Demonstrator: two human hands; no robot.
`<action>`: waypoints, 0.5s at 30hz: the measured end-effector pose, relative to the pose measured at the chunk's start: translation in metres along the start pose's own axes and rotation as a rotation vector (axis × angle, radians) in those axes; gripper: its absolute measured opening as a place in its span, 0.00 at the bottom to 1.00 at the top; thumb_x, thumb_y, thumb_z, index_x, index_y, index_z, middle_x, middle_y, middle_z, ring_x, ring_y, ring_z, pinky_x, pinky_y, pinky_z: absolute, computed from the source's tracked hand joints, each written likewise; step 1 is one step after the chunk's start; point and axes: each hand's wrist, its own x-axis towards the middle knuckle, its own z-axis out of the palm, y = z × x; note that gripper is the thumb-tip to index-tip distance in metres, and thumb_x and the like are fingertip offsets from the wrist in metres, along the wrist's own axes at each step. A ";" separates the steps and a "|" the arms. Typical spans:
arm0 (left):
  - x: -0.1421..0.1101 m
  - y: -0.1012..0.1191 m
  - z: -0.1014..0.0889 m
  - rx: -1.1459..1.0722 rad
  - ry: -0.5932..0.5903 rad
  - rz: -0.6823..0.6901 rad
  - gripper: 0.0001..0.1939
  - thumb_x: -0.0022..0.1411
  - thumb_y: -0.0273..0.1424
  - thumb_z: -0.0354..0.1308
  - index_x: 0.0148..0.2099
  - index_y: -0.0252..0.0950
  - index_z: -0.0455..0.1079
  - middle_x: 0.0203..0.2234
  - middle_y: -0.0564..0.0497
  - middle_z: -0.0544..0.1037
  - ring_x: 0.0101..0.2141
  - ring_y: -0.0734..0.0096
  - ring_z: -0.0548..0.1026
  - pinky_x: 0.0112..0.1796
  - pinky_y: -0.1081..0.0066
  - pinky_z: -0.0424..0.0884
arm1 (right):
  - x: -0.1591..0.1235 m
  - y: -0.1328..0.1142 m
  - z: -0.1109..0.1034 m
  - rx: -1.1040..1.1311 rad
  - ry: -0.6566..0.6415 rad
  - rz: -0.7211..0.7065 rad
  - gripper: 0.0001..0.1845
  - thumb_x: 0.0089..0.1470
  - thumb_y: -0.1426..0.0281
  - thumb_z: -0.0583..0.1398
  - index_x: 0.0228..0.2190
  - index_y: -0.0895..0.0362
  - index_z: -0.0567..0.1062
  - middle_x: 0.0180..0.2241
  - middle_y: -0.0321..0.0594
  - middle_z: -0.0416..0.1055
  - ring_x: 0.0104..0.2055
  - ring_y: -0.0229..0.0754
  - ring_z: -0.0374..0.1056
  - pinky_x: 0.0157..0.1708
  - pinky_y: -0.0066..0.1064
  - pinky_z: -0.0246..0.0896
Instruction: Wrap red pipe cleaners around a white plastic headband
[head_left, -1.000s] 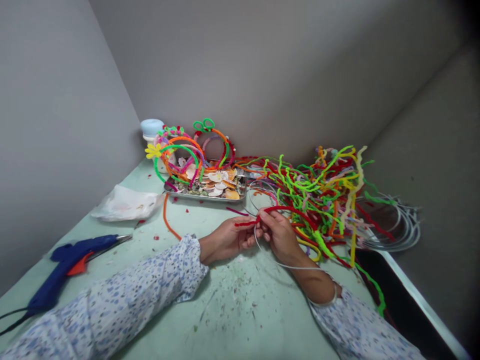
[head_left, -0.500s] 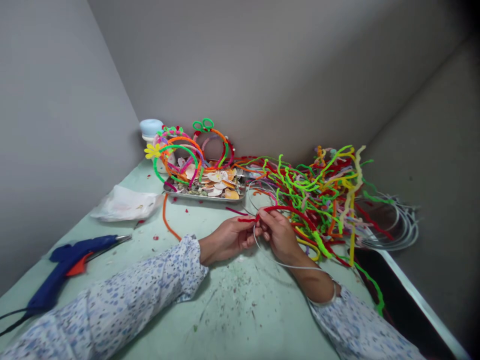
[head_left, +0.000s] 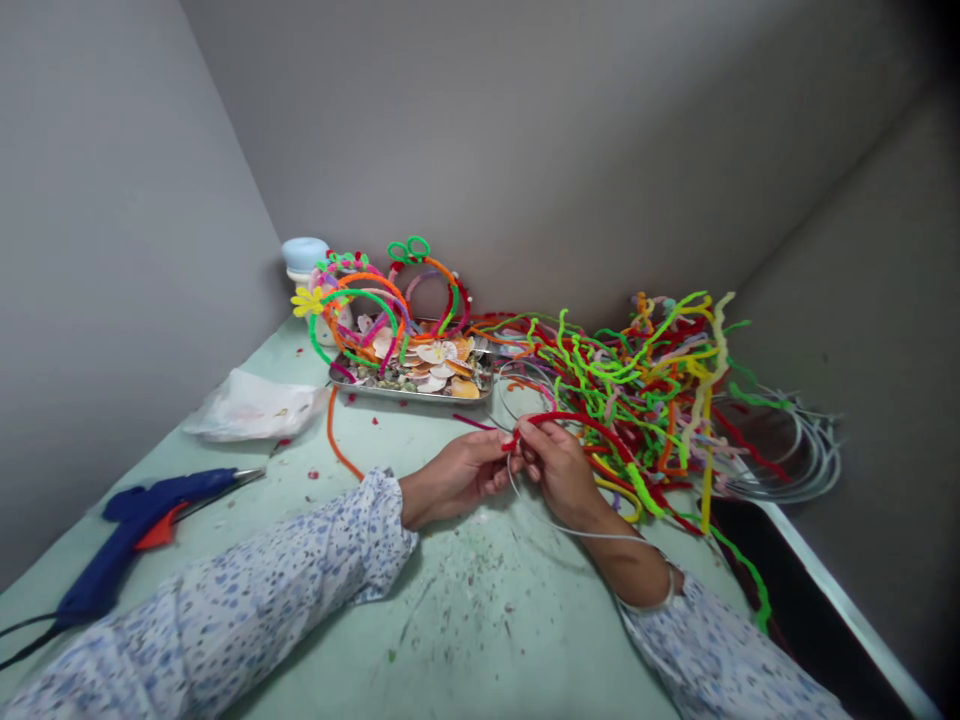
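Both my hands meet over the middle of the table, closed around one end of a red pipe cleaner. My left hand pinches its short tip with thumb and finger. My right hand grips it just beside, and the red length arcs away to the right, where a bright green stretch follows. A thin grey-white wire hoop runs through the same spot, curving below the fingers and across my right wrist. The exact wrap of the pipe cleaner on the wire is partly hidden by my fingertips.
A metal tray holds shells, with pipe-cleaner headbands standing behind and on it. A tangled pile of pipe cleaners and coiled wire hoops lie right. A blue glue gun, a plastic bag and a lidded jar are left.
The loose red tip that stuck out leftward over my left fingers has been drawn in and now sits folded close at my fingertips. Both hands stay almost in place.
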 end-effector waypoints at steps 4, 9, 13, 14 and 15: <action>-0.001 0.001 0.002 0.046 0.030 0.018 0.10 0.55 0.33 0.62 0.31 0.30 0.67 0.22 0.53 0.68 0.19 0.84 0.62 0.22 0.80 0.57 | 0.000 0.000 0.000 -0.018 -0.001 -0.003 0.16 0.50 0.56 0.62 0.26 0.57 0.71 0.15 0.28 0.60 0.14 0.28 0.52 0.13 0.22 0.45; 0.000 0.001 0.004 0.136 0.072 0.056 0.14 0.54 0.36 0.62 0.28 0.31 0.65 0.20 0.54 0.68 0.18 0.83 0.61 0.21 0.79 0.56 | -0.001 0.000 -0.001 -0.053 -0.019 0.003 0.16 0.51 0.56 0.61 0.26 0.57 0.71 0.15 0.29 0.62 0.14 0.30 0.54 0.14 0.22 0.46; 0.002 -0.002 0.003 0.195 0.101 0.076 0.14 0.55 0.37 0.61 0.27 0.31 0.64 0.20 0.54 0.68 0.18 0.83 0.61 0.21 0.78 0.56 | 0.000 0.001 -0.002 -0.081 -0.018 0.008 0.16 0.51 0.56 0.61 0.26 0.56 0.71 0.13 0.29 0.63 0.14 0.30 0.53 0.14 0.23 0.45; 0.003 -0.003 0.003 0.208 0.109 0.081 0.14 0.55 0.37 0.60 0.28 0.32 0.64 0.20 0.54 0.68 0.18 0.83 0.61 0.21 0.78 0.56 | 0.000 0.000 -0.002 -0.087 -0.016 0.011 0.16 0.50 0.56 0.61 0.26 0.56 0.71 0.13 0.29 0.63 0.13 0.30 0.54 0.14 0.23 0.45; 0.003 -0.004 0.002 0.219 0.117 0.085 0.13 0.55 0.37 0.60 0.28 0.32 0.64 0.20 0.54 0.68 0.18 0.82 0.61 0.21 0.78 0.56 | 0.000 0.000 -0.002 -0.092 -0.013 0.013 0.16 0.50 0.55 0.61 0.26 0.56 0.71 0.13 0.29 0.63 0.13 0.31 0.54 0.13 0.23 0.45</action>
